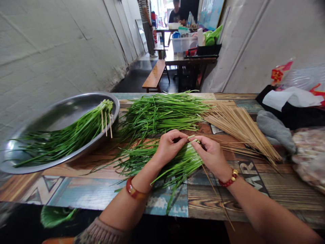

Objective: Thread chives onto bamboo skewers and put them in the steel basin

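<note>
My left hand and my right hand meet over the table, fingertips pinched around the pale ends of some garlic chives. The green leaves spread left and toward me beneath my hands. A thin bamboo skewer slants down from under my right hand toward the table's front edge; whether it passes through the chives is hidden. Just beyond my hands lies a larger heap of chives. To its right is a fanned pile of bamboo skewers.
At the left, a steel basin holds skewered chives. A grey bag, black cloth and a clear bag of pale pieces sit at the right. Farther back are a bench, a laden table and two people.
</note>
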Motion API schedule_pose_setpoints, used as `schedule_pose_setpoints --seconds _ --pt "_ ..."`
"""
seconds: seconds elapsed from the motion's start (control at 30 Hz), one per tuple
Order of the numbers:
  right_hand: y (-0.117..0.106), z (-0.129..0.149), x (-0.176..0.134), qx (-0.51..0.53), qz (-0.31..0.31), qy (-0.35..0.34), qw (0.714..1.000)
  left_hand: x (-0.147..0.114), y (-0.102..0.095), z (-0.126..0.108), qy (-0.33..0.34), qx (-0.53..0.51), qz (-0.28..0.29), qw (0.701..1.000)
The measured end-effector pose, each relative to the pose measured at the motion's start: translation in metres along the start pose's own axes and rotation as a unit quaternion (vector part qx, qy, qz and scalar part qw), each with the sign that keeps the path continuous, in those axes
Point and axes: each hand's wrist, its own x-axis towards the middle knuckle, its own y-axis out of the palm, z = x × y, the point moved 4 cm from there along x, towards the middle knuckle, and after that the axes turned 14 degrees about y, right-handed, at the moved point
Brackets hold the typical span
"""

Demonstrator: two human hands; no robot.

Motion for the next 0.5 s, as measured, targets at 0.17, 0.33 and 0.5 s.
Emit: schedule_pose_setpoints --seconds 0.17,0.33,0.5 --pt "-0.0001 -0.0011 0.0005 -0.014 0.002 -0.009 1.000 -0.0027 0.0022 0.0063 -0.062 -0.052 -0.016 0.997" --pt "-0.0006 0.0013 -0.0008 -0.018 0.002 -0.015 1.000 -0.0038 0.0020 0.0079 -0.071 -0.062 -0.019 0.995" --pt "0.0011 0.0013 -0.0004 -0.022 0.006 -0.003 1.000 -0.0040 0.0012 0.0061 -0.082 -0.063 0.003 0.995"
